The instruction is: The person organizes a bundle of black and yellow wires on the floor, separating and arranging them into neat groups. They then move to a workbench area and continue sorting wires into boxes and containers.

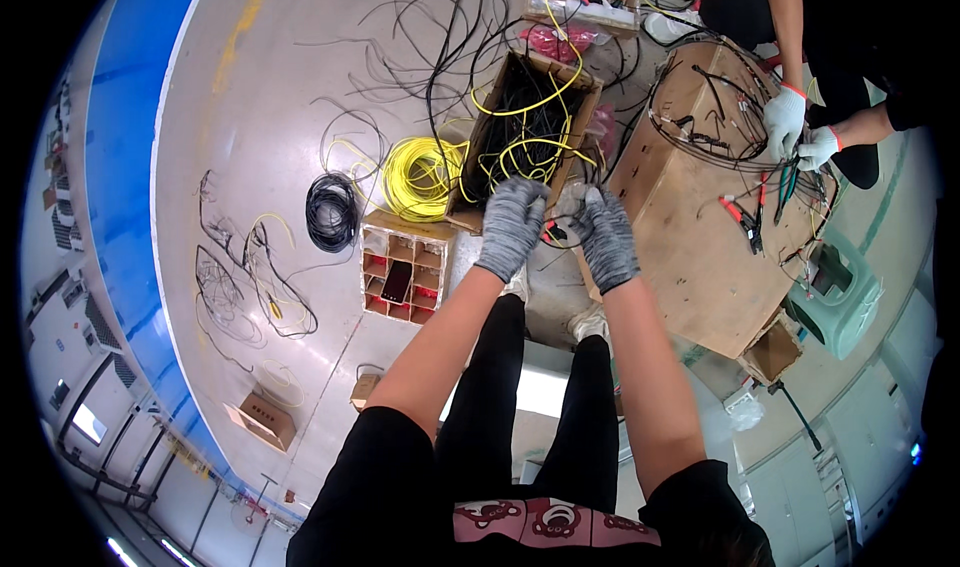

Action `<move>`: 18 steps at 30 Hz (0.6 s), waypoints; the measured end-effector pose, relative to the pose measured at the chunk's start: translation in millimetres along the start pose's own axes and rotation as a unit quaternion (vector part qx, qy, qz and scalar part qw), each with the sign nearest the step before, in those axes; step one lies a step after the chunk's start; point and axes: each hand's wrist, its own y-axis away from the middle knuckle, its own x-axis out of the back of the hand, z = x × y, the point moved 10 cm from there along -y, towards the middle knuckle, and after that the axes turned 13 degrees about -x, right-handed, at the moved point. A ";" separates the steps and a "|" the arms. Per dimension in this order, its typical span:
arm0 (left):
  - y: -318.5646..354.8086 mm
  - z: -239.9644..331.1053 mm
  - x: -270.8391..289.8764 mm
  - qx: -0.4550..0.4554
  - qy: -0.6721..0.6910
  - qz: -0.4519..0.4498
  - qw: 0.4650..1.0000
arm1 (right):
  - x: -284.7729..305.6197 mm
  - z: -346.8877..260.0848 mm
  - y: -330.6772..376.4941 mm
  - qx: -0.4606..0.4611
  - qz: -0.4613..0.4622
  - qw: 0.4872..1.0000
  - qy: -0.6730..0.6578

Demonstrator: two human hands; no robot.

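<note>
My left hand (514, 225), in a grey knitted glove, is closed at the near edge of a cardboard box (463, 210) full of black cable (525, 132). What its fingers hold, if anything, is hidden. Just to its right, my right hand (606, 239), gloved the same way, has its fingers pressed together on a thin black cable (572, 244) that loops below them. A small red and black piece (553, 232) shows between the two hands; its kind is too small to tell. Yellow cable arches over the box and ends above my right hand.
Left of the box lie a yellow cable coil (425, 179), a black coil (331, 212) and a compartment box (408, 229) with a phone (397, 282). At right, a co-worker's gloved hands (785, 122) work over a large carton (690, 267) bearing red-handled pliers (745, 222). A green stool (850, 297) stands beyond.
</note>
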 end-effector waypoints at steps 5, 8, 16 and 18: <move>-53.1 -6.4 -17.7 -0.060 -0.309 -0.166 0.935 | -10.2 13.7 21.9 -0.015 -0.008 0.999 0.028; -71.3 -27.3 -39.1 -0.030 -0.335 -0.235 0.912 | -35.3 8.3 44.9 0.015 -0.045 0.996 0.073; -73.9 -92.1 -89.9 -0.011 -0.298 -0.297 0.907 | -47.9 -18.1 108.5 0.018 -0.058 0.989 0.135; -74.3 -102.5 -87.8 0.020 -0.296 -0.300 0.906 | -50.2 -32.3 123.1 0.074 -0.102 0.983 0.132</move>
